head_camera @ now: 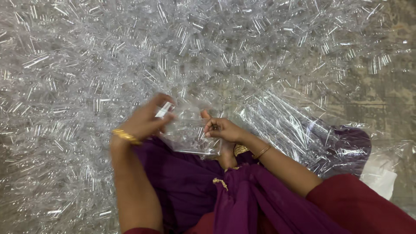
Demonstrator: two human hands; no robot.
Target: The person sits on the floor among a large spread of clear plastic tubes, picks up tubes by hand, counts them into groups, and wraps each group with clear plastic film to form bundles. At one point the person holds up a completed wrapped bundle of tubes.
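Holding a small clear plastic bag (pixel 188 134) over the lap, both hands work at its upper edge. The left hand (pixel 145 119) has its grip closed on the bag's top left corner, fingers curled and thumb pressing, and a short clear tube-like piece (pixel 164 109) shows pinched at its fingertips right at that corner. The right hand (pixel 221 128) has its grip closed on the bag's top right edge, thumb up and fingers folded against the film. The bag hangs between the two hands, its lower edge resting on purple cloth (pixel 186 182) (the garment draped across the person's knees). What lies inside the bag is too clear and blurred to make out.

A gold bangle (pixel 126 136) sits on the left wrist, just left of the bag, and a thinner gold bracelet (pixel 262 151) circles the right wrist, to the bag's right and a little lower. A dark red sleeve (pixel 359 203) covers the right upper arm, well below and right of the bag.

Beyond the bag, above it and to both sides, a huge heap of small clear plastic pieces (pixel 208 47) spreads over the floor. To the bag's right lies a larger clear plastic sack (pixel 294 130), filled with the same pieces, part of it lying over the purple cloth.
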